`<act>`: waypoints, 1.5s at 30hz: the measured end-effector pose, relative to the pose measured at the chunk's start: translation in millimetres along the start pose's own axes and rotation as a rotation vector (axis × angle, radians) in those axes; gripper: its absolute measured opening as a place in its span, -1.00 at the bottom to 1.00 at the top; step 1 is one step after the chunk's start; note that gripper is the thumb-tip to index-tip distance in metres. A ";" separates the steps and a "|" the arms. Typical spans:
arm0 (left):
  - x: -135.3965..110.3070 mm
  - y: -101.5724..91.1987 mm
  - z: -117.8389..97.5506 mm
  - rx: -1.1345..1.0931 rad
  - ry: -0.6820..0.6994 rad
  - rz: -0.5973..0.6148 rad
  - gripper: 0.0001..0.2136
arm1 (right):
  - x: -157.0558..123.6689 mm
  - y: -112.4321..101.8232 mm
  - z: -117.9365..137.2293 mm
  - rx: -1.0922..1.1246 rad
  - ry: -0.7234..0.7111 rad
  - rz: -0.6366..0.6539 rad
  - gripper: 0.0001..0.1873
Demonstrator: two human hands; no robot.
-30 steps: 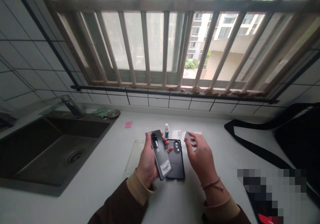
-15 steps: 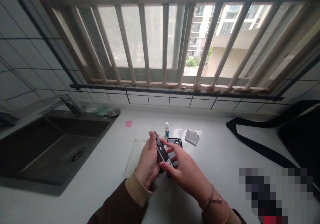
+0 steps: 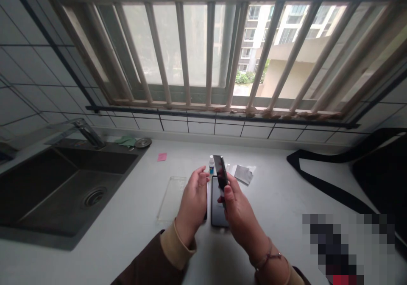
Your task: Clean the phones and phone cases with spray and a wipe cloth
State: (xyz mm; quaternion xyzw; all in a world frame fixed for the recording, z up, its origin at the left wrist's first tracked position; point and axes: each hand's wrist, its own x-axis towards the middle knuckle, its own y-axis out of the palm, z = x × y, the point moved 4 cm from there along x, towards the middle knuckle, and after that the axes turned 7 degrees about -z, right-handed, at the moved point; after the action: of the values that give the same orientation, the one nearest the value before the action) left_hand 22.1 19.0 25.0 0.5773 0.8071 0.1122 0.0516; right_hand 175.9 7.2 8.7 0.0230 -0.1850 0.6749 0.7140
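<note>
My right hand [image 3: 237,200] is closed round a dark phone [image 3: 220,170], raised on edge above the counter. To its left, my left hand [image 3: 193,198] holds nothing visible, with its fingers loosely bent and apart from that phone. A black-rimmed flat item [image 3: 218,215], a phone or phone case, lies under the held phone. Beside my left hand shows the dark edge of another flat item [image 3: 205,215], mostly hidden. A clear phone case [image 3: 170,200] lies left of my left hand. Just beyond my hands stands a small white bottle [image 3: 211,165] with a blue label.
A silver foil packet [image 3: 243,174] lies right of the bottle, and a pink sticky note [image 3: 162,157] left of it. The sink [image 3: 68,187] is at the left. A black strap [image 3: 327,191] and bag rest at the right. A barred window [image 3: 210,56] rises behind.
The phone has passed from my left hand to my right and turned more upright, moving rightward. My left hand has let go, and the flat items beneath show more.
</note>
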 end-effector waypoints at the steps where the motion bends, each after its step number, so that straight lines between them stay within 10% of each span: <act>1: 1.7 -3.3 -2.2 0.176 0.115 -0.057 -0.69 | 1.2 -4.4 -1.6 0.046 0.064 -0.057 -0.35; 6: -1.7 3.6 5.5 1.181 0.452 0.037 -0.85 | 0.8 -23.4 1.2 0.157 0.199 -0.294 -0.31; 11: -9.2 7.9 21.6 1.494 0.480 0.132 -0.86 | -2.0 -29.3 4.2 0.207 0.145 -0.421 -0.38; 34: -13.2 17.7 24.8 1.380 0.589 0.137 -0.86 | -2.7 -27.1 -1.0 0.303 0.119 -0.466 -0.39; 45: -3.6 7.4 34.7 0.724 0.104 0.186 -0.68 | 7.1 -19.3 -2.5 0.642 0.438 -0.303 -0.30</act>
State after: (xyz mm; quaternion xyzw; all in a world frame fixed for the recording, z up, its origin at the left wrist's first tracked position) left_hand 37.4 22.1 -7.0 0.6226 0.7401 -0.1469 -0.2074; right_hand 195.4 13.0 12.6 0.1273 0.1965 0.5747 0.7841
